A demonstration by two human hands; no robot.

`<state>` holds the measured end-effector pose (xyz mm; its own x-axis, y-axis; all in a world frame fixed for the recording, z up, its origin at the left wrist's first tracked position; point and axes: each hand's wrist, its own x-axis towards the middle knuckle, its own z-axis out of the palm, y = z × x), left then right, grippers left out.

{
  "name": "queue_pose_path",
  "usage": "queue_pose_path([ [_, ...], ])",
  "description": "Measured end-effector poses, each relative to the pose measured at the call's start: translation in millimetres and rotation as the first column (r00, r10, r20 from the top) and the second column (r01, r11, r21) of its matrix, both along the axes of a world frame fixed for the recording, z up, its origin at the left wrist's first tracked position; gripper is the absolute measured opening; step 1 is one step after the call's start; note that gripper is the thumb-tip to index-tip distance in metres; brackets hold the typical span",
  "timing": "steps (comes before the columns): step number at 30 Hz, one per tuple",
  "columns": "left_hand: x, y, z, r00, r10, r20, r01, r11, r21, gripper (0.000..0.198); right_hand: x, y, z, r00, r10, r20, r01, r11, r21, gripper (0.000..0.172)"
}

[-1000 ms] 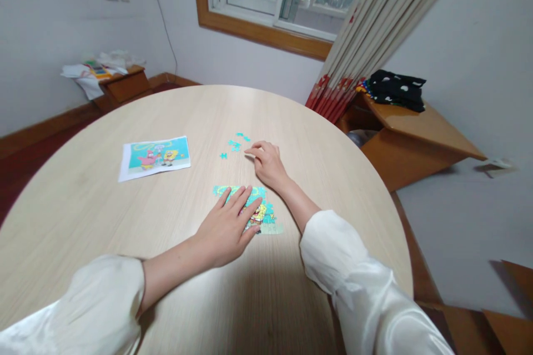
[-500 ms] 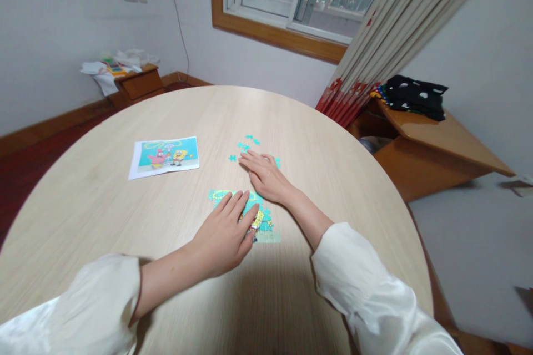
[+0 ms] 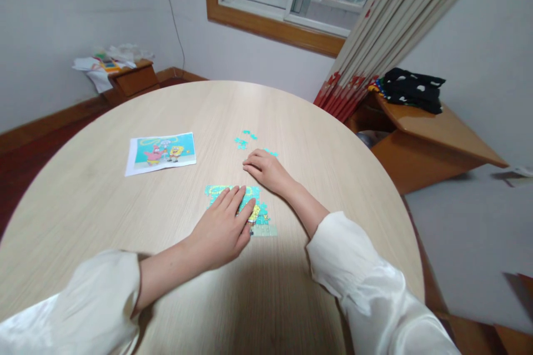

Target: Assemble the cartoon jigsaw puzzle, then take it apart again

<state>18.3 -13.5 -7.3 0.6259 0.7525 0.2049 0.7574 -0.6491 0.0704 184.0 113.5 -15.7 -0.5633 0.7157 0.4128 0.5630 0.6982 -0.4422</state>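
Puzzle (image 3: 261,221): sat under the left hand (image 3: 219,233), partly covered; right edge ragged, bit of a yellow figure visible beside the index finger.
Left grip: nothing grasped; palm down, fingers extended and slightly spread across the puzzle.
Right grip: right hand (image 3: 268,171) was low over the table, just beyond the puzzle, fingers bent and bunched; couldn't tell if a piece was pinched underneath.
Loose pieces (image 3: 241,143): teal, clustered just beyond the right fingertips; a couple farther out, more showing right behind the knuckles.
Printed sheet (image 3: 164,151): lay flat, well left of the right hand and beyond the left; pink and yellow figures on teal.
Table (image 3: 333,177): pale wood-grain top, under both hands.
Curtain (image 3: 370,39): hung well beyond the right hand, off to its right.
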Motion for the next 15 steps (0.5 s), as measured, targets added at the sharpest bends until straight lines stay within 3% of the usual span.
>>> queue_pose_path([
  [5, -7, 0, 1.8, 1.000, -0.018, 0.024, 0.018, 1.000, -0.007, 0.043, 15, -12, 1.3, 0.997, -0.039, -0.062, 0.039, 0.999, -0.013, 0.012],
  [11, -25, -2, 0.5, 0.997, -0.043, 0.068, 0.044, 0.999, -0.016, 0.044, 41, -56, 6.2, 0.989, -0.093, -0.112, 0.086, 0.994, -0.064, 0.012],
  [15, -31, -2, -0.8, 0.996, -0.068, 0.064, 0.071, 0.997, -0.035, 0.044, 53, -79, 5.7, 0.969, -0.204, -0.140, 0.195, 0.978, -0.079, 0.008],
])
